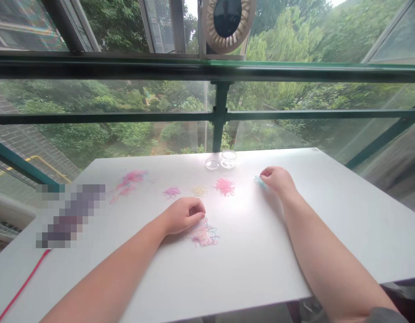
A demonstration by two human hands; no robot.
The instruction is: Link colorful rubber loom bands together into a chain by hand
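Observation:
My left hand (184, 215) rests on the white table (345, 211), fingers curled, fingertips touching a mixed pile of small coloured rubber bands (204, 233). My right hand (277, 180) lies farther back to the right, fingers bent down onto a small light-blue pile of bands (258, 181). Sorted little heaps lie between and behind my hands: a pink heap (225, 186), a yellow heap (199, 191) and a purple heap (171, 193). A looser spread of pink bands (128, 183) lies farther left.
A small clear container (228, 159) and its lid (211, 164) stand at the table's back edge. A red cord (24, 285) lies at the front left. A green railing (207, 69) and glass with trees beyond run behind the table.

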